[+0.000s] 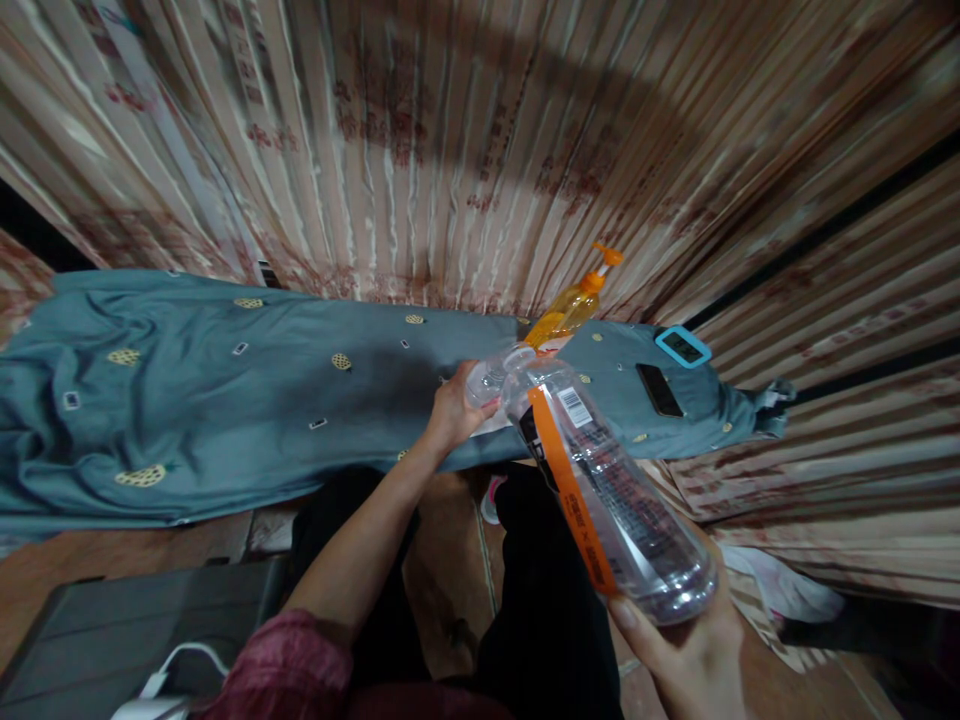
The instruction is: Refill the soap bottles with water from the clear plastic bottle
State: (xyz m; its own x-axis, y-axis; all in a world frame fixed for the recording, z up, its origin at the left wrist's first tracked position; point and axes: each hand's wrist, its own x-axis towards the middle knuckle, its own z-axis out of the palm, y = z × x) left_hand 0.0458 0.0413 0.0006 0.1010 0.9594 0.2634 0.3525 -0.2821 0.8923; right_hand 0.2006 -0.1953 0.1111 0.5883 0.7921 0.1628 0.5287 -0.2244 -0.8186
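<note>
My right hand (694, 650) is closed around the base of a large clear plastic bottle (637, 500) with an orange and black label. The bottle is tilted, its neck end away from me. My left hand (450, 412) grips a small clear container (491, 375), which looks like a cup or a small bottle. The bottle's neck end meets or overlaps this container in view; I cannot tell whether they touch. Just beyond them, a pump bottle (562, 318) with yellow-orange liquid and an orange pump top stands on the cloth. Something white, partly hidden, lies under my left hand.
A blue-green cloth (285, 400) with a pineapple print covers the long narrow surface. On its right side lie a dark phone (660, 390) and a blue-framed digital clock (683, 347). Pleated curtains (450, 150) hang behind. At lower left is a grey box (112, 620) with a white cable (191, 650).
</note>
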